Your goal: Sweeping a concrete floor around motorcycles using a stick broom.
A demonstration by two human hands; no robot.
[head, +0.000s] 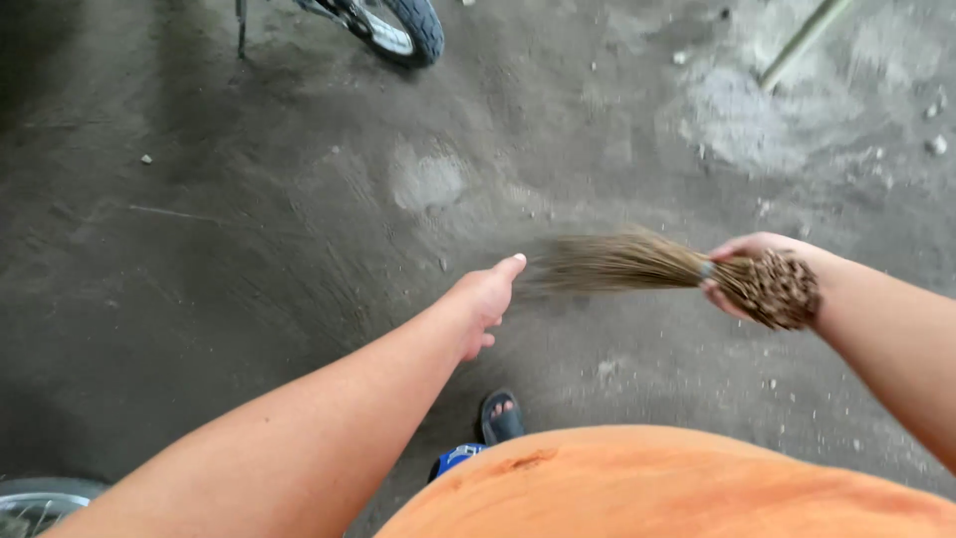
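Nearest the camera, an orange garment (677, 488) fills the lower edge, and just beyond it a foot in a dark sandal (501, 416) is planted on the concrete floor (249, 249). Further out, a bundled stick broom (657, 267) is gripped by the right hand (747, 274), whose fingers are wrapped tightly around the bound butt end; the bristles fan leftward from the grip and are blurred at the tips. Just past those tips, the left hand (488, 299) is held out with nothing in it, fingers loosely extended, close to the bristle ends but apparently not touching them. Beyond the grip, pale dusty patches and small pebbles (936, 144) are scattered over the floor. Far to the left of the grip, a motorcycle wheel (398, 28) stands at the top edge, and another wheel rim (35, 503) shows at the lower left corner. It is judged that the empty hand could be struck or scratched by the stiff bristles because it lies so near their path; grit could also be flicked toward the sandalled foot, and the short one-handed grip could let the bundle twist.
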